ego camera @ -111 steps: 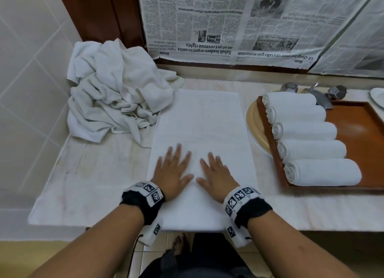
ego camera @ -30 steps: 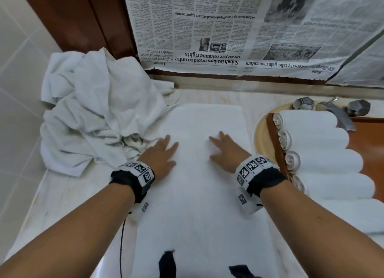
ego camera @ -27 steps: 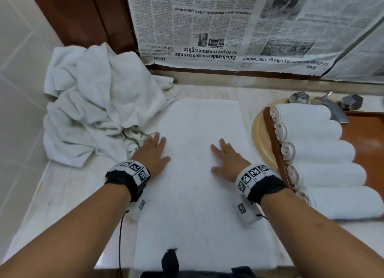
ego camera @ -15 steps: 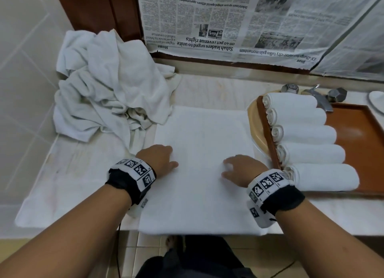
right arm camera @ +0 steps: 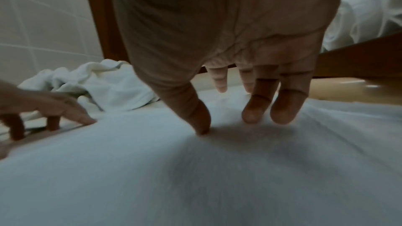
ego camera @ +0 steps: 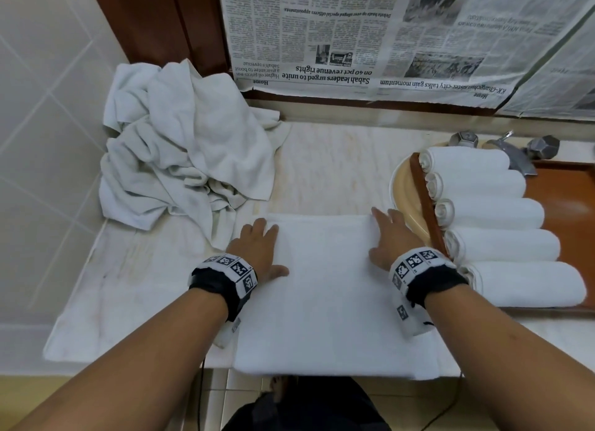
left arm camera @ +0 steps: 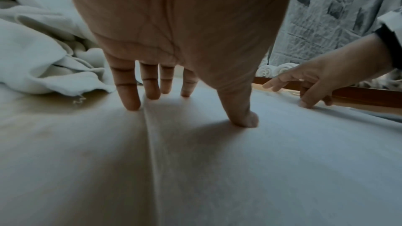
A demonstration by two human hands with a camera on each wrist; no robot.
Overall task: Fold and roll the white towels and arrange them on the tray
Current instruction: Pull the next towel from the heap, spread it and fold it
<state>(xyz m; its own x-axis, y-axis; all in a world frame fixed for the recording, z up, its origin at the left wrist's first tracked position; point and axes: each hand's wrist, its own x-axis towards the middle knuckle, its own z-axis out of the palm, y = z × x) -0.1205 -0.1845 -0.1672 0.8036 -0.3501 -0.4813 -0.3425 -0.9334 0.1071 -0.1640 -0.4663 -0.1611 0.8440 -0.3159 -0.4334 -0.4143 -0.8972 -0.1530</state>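
White folded towel (ego camera: 325,289) lies flat under both hands — left grip (ego camera: 257,250), right grip (ego camera: 391,240) released.

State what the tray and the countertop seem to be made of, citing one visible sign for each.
Tray: probably wood, reddish-brown with a smooth, slightly glossy finish and a raised rim. Countertop: apparently marble or a similar stone, pale cream with faint veining and a polished look.

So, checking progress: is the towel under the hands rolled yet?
Not rolled: the towel lies flat on the counter, the left hand and right hand touching its far corners.
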